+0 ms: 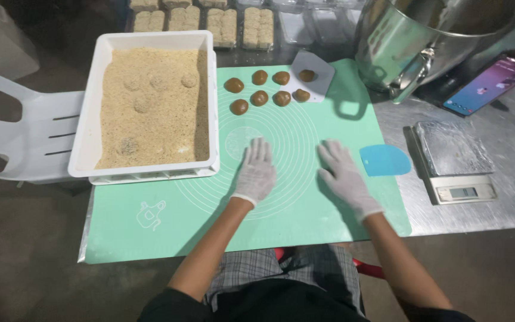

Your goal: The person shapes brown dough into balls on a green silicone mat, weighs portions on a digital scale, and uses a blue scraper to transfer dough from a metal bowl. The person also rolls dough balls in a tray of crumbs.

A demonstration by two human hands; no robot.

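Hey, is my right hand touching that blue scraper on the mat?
Apart. The head view shows a strip of bare green mat between the right hand and the blue scraper.

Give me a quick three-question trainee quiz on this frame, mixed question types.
1. True or false: the left hand holds one of the brown dough balls.
2. Which thing lies nearest the right hand? A) the blue scraper B) the phone C) the white tray of crumbs
3. What stands on the metal table to the right of the green mat, below the phone?

Key
1. False: both gloved hands lie flat and empty on the mat.
2. A
3. A small kitchen scale with a foil-covered platform.
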